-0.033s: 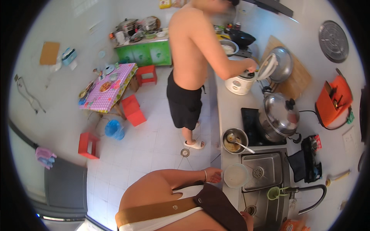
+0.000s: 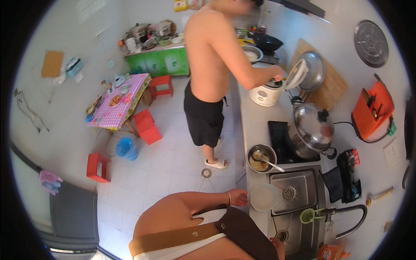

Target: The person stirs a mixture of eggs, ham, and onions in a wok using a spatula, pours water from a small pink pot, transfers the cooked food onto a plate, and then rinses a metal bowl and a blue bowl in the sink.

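My left hand (image 2: pixel 238 197) is at the counter's edge, right beside a pale round bowl (image 2: pixel 264 197). Its fingers look loosely apart, with nothing visible in them. Whether they touch the bowl's rim I cannot tell. Down by the front edge of the sink (image 2: pixel 299 236) is my right hand (image 2: pixel 277 247), partly cut off by my dark brown apron (image 2: pixel 245 229), its fingers mostly hidden. Beyond the pale bowl stands a metal bowl (image 2: pixel 261 158) with a ladle (image 2: pixel 272 165) resting in some food. A green strainer (image 2: pixel 308 216) hangs near the faucet (image 2: pixel 353 208).
Another person (image 2: pixel 208 65) stands farther along the counter, one hand at an open white rice cooker (image 2: pixel 264 95). A large lidded steel pot (image 2: pixel 310 130) sits on a black cooktop (image 2: pixel 279 138). Red stools (image 2: pixel 147 125) and a checkered table (image 2: pixel 115 102) stand on the left.
The whole view has shifted slightly, so background things sit a little farther left. Both my hands stay in place, and the other person's hand remains at the rice cooker.
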The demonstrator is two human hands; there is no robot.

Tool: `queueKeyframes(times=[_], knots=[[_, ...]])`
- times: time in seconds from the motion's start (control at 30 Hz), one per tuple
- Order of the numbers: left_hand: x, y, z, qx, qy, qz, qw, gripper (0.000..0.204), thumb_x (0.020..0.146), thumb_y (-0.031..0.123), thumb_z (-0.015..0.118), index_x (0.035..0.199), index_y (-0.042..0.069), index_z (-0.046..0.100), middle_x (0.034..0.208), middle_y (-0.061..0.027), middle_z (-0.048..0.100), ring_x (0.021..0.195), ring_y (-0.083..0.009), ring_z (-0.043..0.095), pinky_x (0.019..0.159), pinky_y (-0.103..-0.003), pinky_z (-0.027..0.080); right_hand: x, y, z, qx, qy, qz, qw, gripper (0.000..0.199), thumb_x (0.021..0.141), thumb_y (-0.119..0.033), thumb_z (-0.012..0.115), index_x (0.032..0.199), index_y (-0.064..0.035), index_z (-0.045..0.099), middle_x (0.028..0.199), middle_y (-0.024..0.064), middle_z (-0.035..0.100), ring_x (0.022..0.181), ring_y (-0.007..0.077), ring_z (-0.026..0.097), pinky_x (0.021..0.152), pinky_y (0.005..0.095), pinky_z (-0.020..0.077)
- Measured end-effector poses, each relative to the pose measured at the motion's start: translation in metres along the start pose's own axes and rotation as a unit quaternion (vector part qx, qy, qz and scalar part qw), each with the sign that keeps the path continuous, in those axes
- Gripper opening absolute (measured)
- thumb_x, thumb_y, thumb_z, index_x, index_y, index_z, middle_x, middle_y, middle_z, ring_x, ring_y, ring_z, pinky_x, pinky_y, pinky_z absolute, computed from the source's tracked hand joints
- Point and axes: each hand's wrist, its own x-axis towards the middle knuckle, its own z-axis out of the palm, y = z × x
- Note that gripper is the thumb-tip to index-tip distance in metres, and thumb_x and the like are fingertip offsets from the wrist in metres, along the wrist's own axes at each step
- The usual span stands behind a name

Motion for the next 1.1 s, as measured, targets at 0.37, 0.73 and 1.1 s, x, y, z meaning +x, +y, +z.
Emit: queueKeyframes(times=[0.37,0.73,1.1], knots=[[0.017,0.003,-0.020,-0.006,-0.027,-0.031,0.999,0.040,0.086,0.034,0.059,0.107,0.000,0.051,0.102,-0.0206,0.062,0.094,-0.0334,0.062,0.077,-0.042,0.053,-0.029,-0.043,0.019,-0.169,0.104,0.026,0.980,0.046,0.077,-0.036,0.067,0.108,-0.0021,0.061,0.095,0.0168,0.064,0.089,0.0371,0.061,0.080,0.0452,0.0473],[-0.009,0.022,-0.016,0.025,-0.023,-0.039,0.999,0.043,0.085,0.036,0.061,0.106,-0.001,0.052,0.111,-0.0202,0.057,0.100,-0.0329,0.057,0.083,-0.042,0.049,-0.015,-0.010,-0.006,-0.260,0.165,0.066,0.949,0.031,0.079,-0.028,0.062,0.099,-0.0042,0.060,0.098,0.0169,0.064,0.094,0.0344,0.061,0.079,0.0456,0.0485],[0.013,0.024,-0.050,0.124,-0.028,-0.071,0.989,0.034,0.092,0.035,0.050,0.104,0.003,0.055,0.103,-0.0132,0.061,0.103,-0.0282,0.057,0.089,-0.042,0.047,-0.020,0.023,0.006,-0.170,0.134,0.120,0.969,0.033,0.079,-0.029,0.060,0.100,-0.0037,0.060,0.099,0.0156,0.064,0.095,0.0336,0.060,0.080,0.0442,0.0485]])
